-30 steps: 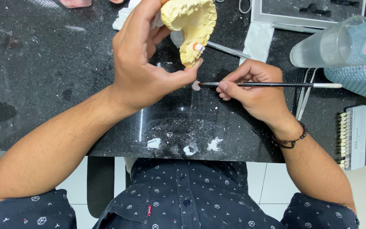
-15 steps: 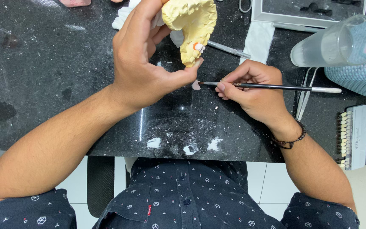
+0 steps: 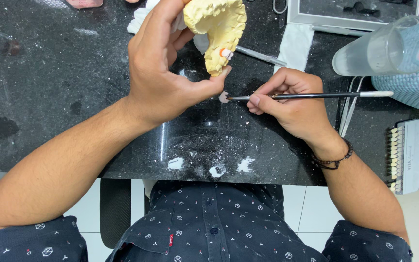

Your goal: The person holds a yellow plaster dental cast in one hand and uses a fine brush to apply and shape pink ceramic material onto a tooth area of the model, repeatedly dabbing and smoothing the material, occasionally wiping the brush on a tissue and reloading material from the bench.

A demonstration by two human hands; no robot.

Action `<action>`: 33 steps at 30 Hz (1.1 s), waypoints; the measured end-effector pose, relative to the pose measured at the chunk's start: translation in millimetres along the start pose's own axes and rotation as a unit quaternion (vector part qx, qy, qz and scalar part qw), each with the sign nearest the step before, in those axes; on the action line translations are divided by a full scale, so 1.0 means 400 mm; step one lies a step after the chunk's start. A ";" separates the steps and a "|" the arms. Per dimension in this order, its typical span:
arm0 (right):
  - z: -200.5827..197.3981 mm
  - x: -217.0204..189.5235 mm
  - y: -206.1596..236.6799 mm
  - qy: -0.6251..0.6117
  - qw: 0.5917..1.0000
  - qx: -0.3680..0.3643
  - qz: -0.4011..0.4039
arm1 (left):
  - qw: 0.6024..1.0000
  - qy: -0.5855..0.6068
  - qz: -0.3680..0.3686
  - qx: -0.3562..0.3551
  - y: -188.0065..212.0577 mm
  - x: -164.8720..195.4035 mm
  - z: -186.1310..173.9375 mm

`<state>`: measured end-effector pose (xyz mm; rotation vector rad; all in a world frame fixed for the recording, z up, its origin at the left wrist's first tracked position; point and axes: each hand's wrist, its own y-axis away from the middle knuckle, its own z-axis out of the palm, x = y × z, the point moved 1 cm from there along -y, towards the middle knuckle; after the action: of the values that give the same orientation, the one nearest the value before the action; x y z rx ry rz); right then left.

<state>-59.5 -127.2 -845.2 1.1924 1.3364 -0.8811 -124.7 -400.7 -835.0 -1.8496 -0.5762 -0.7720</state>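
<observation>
The yellow tooth model [image 3: 219, 29] is still gripped by the left hand [image 3: 166, 73]; the thin brush [image 3: 311, 96], pinched in the right hand [image 3: 292, 104], has been kept at the small white blob [image 3: 224, 97] (nothing has really moved).

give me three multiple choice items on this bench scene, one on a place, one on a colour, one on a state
1. Where does the tip of the thin brush rest?
A. in the clear cup
B. on a small pale blob on the counter
C. on the tooth shade guide

2. What colour is the dental cast?
A. pale yellow
B. blue
C. black

3. How is the cast kept?
A. lying flat on the counter
B. lifted in the left hand
C. gripped by the right hand

Answers:
1 B, the brush tip meets the pale blob on the black counter.
2 A, the cast is pale yellow all over.
3 B, left hand fingers wrap the cast above the counter, while the right hand holds the brush.
</observation>
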 end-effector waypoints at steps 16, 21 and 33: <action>-0.038 -0.107 0.055 0.001 0.969 0.073 -0.238 | 0.997 -0.003 0.018 -0.080 -0.023 0.036 0.018; -0.015 -0.134 0.046 0.116 0.952 0.053 -0.277 | 0.993 -0.037 0.056 -0.094 -0.027 0.042 0.025; 0.001 -0.139 0.029 0.164 0.950 0.047 -0.261 | 0.992 -0.035 0.073 -0.094 -0.026 0.045 0.021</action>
<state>-53.4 -134.1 -789.3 1.1035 1.9543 -1.1610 -117.5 -388.1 -817.7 -2.0728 -0.4176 -0.6850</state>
